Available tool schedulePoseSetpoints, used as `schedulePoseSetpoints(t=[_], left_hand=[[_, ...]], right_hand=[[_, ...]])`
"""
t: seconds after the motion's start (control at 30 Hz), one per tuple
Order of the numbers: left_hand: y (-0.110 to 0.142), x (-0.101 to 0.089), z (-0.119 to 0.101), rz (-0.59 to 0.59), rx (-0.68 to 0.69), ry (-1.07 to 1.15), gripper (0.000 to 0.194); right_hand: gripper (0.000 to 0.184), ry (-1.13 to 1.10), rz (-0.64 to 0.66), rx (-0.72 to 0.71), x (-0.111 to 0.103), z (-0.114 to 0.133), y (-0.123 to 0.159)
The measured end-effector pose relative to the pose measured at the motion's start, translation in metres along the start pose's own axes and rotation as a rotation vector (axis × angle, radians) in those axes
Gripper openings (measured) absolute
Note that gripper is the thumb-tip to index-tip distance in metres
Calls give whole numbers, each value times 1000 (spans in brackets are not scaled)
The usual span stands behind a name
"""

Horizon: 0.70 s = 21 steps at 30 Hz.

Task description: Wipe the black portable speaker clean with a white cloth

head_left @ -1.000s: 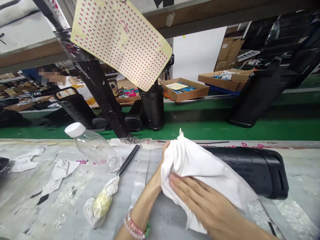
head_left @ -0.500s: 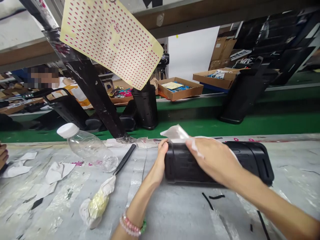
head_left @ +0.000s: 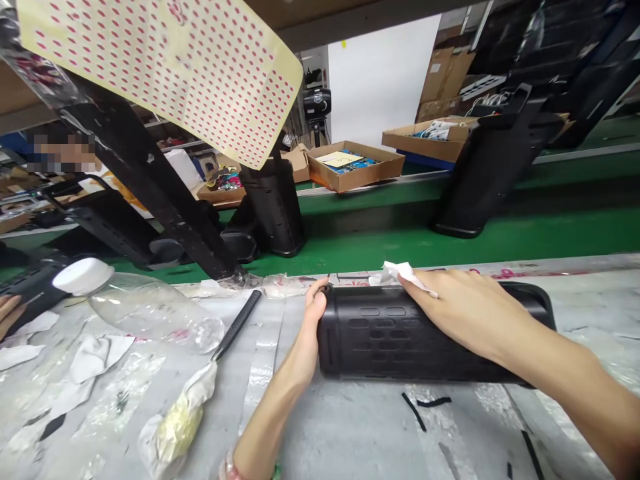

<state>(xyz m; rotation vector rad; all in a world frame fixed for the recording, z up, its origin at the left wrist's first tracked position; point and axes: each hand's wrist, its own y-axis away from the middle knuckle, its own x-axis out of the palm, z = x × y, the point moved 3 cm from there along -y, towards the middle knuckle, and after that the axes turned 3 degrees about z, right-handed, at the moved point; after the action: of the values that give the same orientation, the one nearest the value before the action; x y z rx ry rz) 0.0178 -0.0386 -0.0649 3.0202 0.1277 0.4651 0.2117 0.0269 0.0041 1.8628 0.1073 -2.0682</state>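
A long black plastic housing [head_left: 400,340] lies across the grey worktable. My left hand [head_left: 311,319] grips its left end, thumb on the top edge. My right hand [head_left: 463,308] rests on top of the housing and presses a white cloth [head_left: 400,272] against its far top edge; only a small bunched part of the cloth shows past my fingers.
A clear plastic bottle [head_left: 145,307] with a white cap lies at the left, beside a black-handled tool [head_left: 235,327] wrapped in yellowish rag. Cloth scraps litter the left table. A red-dotted sticker sheet [head_left: 165,60] hangs overhead. Black housings [head_left: 273,200] stand on the green conveyor [head_left: 400,243]. Another person's hand [head_left: 6,313] shows at far left.
The white cloth covered the housing's left end; my right hand has swept it up over the top to the far edge, uncovering the front face. The view has dropped closer to the table.
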Motion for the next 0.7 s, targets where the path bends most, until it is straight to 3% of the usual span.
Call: schedulePoseSetpoints(t=[0.33,0.4,0.5,0.57,0.7], left_hand=[[2,2,0,-48,38,-41,42],[2,3,1,-73,39,-35,43],[3,5,0,-112,75,-43,41],[3,7,-2,-122,95,-43,37],[3,8,-3,-115,77,-16,38]], right_hand=[[53,41,-52,-38,4,0,1],[49,55,-183,-160,10,12,8],[44,73,-505,-424,19,39,24],[46,49,-606,-499,23,51,32],[48,-48,-414,-439,20,61,30]])
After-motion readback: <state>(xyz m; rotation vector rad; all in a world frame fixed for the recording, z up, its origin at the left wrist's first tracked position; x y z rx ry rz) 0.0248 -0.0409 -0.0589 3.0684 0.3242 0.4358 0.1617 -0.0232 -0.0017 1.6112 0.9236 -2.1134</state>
